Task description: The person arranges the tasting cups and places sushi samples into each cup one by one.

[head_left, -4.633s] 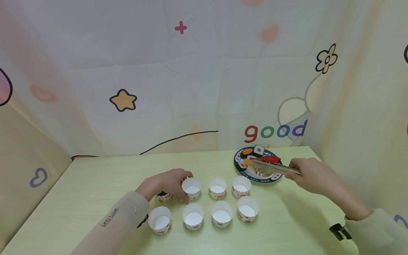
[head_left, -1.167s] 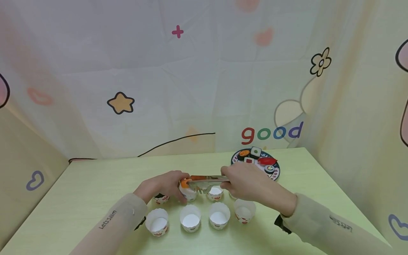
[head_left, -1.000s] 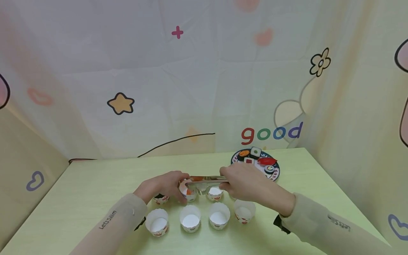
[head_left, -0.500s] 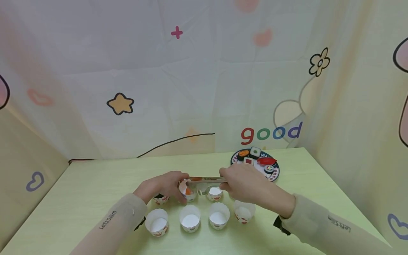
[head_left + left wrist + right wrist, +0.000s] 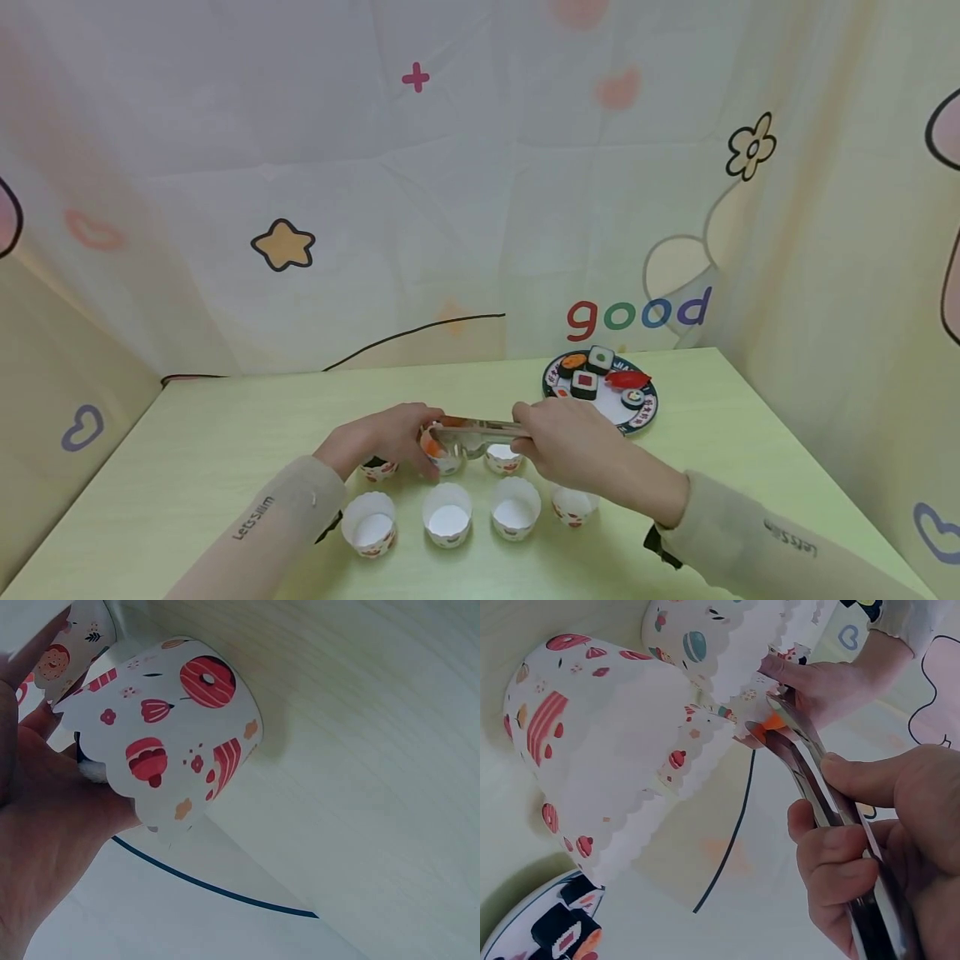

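Observation:
My left hand [image 5: 399, 433] holds the rim of a white paper baking cup [image 5: 448, 464], second from the left in the back row, thumb in front and fingers behind. My right hand [image 5: 573, 437] grips metal tongs [image 5: 483, 429], whose tips reach over that cup. An orange-topped sushi piece [image 5: 432, 444] shows inside the cup under the tips. In the right wrist view, the tongs [image 5: 829, 787] have their tips a little apart, with the orange piece [image 5: 775, 721] near them. The left wrist view shows a printed cup [image 5: 172, 720] beside my left hand [image 5: 52, 795].
A front row of paper cups [image 5: 447, 518] stands nearer me. The leftmost back cup [image 5: 380, 471] has a dark piece inside. At the back right, a dark-rimmed plate [image 5: 618, 425] bears several sushi pieces, including a red-topped one [image 5: 628, 380]. A printed curtain [image 5: 450, 208] hangs behind the table.
The tongs came left from the plate to the held cup with the orange-topped sushi, which has dropped lower into it. Lately the right hand has shifted slightly; the left hand stays put.

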Tool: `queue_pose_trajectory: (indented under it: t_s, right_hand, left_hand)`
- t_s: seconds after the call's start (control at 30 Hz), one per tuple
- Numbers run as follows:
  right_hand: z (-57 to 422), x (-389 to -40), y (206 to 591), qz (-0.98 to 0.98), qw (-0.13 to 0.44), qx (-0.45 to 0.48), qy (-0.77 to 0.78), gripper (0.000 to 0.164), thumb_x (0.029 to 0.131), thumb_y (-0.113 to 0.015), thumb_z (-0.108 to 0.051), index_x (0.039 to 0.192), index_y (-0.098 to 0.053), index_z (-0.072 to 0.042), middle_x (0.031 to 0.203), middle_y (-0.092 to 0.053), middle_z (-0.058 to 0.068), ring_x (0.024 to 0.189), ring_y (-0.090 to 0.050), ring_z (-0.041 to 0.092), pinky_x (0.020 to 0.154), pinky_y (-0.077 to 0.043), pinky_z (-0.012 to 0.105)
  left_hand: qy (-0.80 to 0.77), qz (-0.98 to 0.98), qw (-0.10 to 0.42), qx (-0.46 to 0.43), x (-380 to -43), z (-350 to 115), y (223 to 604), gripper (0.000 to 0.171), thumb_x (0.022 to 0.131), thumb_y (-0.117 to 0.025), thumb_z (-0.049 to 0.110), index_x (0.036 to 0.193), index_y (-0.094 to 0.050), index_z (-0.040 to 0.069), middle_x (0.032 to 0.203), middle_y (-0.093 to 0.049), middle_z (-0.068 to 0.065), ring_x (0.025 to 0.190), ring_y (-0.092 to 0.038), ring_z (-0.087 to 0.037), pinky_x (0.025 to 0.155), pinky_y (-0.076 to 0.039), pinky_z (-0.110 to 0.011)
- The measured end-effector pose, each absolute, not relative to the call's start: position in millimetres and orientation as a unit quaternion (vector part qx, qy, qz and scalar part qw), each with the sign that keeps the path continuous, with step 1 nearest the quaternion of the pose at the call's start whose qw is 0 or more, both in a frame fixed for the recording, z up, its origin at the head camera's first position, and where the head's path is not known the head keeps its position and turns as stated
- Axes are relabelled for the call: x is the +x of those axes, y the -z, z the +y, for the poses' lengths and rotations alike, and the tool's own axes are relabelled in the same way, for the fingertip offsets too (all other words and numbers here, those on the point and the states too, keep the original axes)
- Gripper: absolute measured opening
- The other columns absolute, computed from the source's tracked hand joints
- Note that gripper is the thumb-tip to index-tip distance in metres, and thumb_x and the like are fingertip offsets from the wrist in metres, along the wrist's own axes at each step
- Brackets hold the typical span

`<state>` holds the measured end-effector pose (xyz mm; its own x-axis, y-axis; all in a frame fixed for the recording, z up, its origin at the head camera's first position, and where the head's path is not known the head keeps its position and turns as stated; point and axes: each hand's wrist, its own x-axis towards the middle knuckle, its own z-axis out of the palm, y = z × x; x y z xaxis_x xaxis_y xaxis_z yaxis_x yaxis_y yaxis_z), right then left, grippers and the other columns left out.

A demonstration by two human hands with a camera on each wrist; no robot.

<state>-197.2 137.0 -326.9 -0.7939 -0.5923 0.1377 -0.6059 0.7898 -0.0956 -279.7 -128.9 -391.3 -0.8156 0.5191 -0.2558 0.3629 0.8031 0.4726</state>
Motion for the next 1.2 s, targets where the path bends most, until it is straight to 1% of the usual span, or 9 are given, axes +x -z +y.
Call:
queue_pose_trajectory:
  t_s: [0.17,0.27,0.33,0.43,0.5,0.67,0.9,1.03,1.2]
  right_hand:
    - [138.5,-196.2,328.7,-0.946,0.051,0.311,-0.073,0.019,0.094,-0.077,-0.023,0.094,-0.064,-0.010,0.067,-0.050,-0.007,0.056,-0.046,0.012,0.050,-0.040,0.026]
    - [139.2,-196.0,328.3,-0.950,0.048,0.301,-0.073,0.020,0.094,-0.078,-0.025,0.094,-0.063,-0.010,0.066,-0.049,-0.006,0.056,-0.046,0.013,0.049,-0.039,0.026]
    - [140.0,-196.0,327.6,-0.952,0.045,0.295,-0.072,0.021,0.094,-0.078,-0.026,0.093,-0.063,-0.010,0.065,-0.048,-0.005,0.056,-0.046,0.013,0.049,-0.039,0.027]
    - [141.5,-195.8,326.5,-0.954,0.042,0.288,-0.076,0.022,0.094,-0.078,-0.026,0.093,-0.064,-0.010,0.065,-0.048,-0.005,0.056,-0.046,0.014,0.048,-0.039,0.028]
    - [143.0,-195.4,325.8,-0.955,0.040,0.282,-0.080,0.021,0.094,-0.078,-0.026,0.093,-0.065,-0.010,0.066,-0.049,-0.005,0.056,-0.047,0.014,0.048,-0.038,0.028]
    - [147.7,-196.9,323.0,-0.964,0.025,0.249,-0.093,0.022,0.093,-0.078,-0.028,0.099,-0.067,-0.010,0.068,-0.051,-0.005,0.058,-0.048,0.015,0.048,-0.040,0.029]
    - [160.1,-201.0,317.6,-0.968,0.020,0.225,-0.108,0.025,0.093,-0.079,-0.029,0.104,-0.068,-0.010,0.071,-0.054,-0.006,0.060,-0.051,0.014,0.051,-0.043,0.028]
    - [169.7,-201.4,315.3,-0.969,0.018,0.222,-0.108,0.024,0.093,-0.078,-0.029,0.102,-0.067,-0.010,0.071,-0.054,-0.004,0.058,-0.050,0.013,0.050,-0.041,0.028]
    - [183.7,-202.9,314.0,-0.971,0.036,0.217,-0.091,0.029,0.093,-0.078,-0.032,0.107,-0.068,-0.008,0.074,-0.057,-0.004,0.060,-0.050,0.014,0.051,-0.042,0.029]
  left_hand:
    - [-0.213,0.930,0.195,0.229,-278.4,-129.1,390.7,0.079,0.077,-0.093,0.025,0.145,-0.054,0.012,0.125,-0.059,-0.002,0.115,-0.057,-0.026,0.098,-0.048,-0.048]
    - [-0.223,0.925,0.201,0.232,-278.4,-129.3,390.8,0.076,0.078,-0.093,0.024,0.144,-0.056,0.018,0.126,-0.059,-0.002,0.109,-0.058,-0.024,0.094,-0.050,-0.046]
    - [-0.227,0.924,0.204,0.229,-278.1,-129.6,390.8,0.075,0.077,-0.093,0.024,0.143,-0.057,0.019,0.127,-0.059,-0.003,0.107,-0.058,-0.023,0.093,-0.050,-0.046]
    - [-0.230,0.924,0.207,0.224,-278.0,-129.4,391.1,0.077,0.077,-0.093,0.025,0.145,-0.056,0.017,0.131,-0.058,-0.006,0.111,-0.058,-0.024,0.096,-0.049,-0.048]
    - [-0.226,0.925,0.205,0.225,-278.5,-129.2,391.2,0.073,0.077,-0.093,0.025,0.140,-0.058,0.016,0.128,-0.058,-0.005,0.111,-0.058,-0.024,0.097,-0.049,-0.048]
    - [-0.210,0.926,0.195,0.247,-280.5,-128.1,390.9,0.054,0.078,-0.093,0.024,0.124,-0.064,0.020,0.109,-0.058,0.003,0.099,-0.056,-0.020,0.089,-0.050,-0.044]
    - [-0.204,0.927,0.195,0.249,-279.9,-127.2,391.0,0.059,0.078,-0.092,0.023,0.128,-0.062,0.017,0.109,-0.059,0.003,0.100,-0.056,-0.020,0.091,-0.050,-0.045]
    - [-0.202,0.925,0.200,0.251,-279.6,-127.3,389.0,0.059,0.079,-0.092,0.024,0.129,-0.061,0.017,0.108,-0.059,0.004,0.099,-0.056,-0.019,0.091,-0.050,-0.045]
    - [-0.199,0.922,0.204,0.261,-278.4,-127.3,385.0,0.059,0.081,-0.090,0.026,0.131,-0.060,0.019,0.110,-0.058,0.005,0.101,-0.056,-0.018,0.093,-0.049,-0.045]
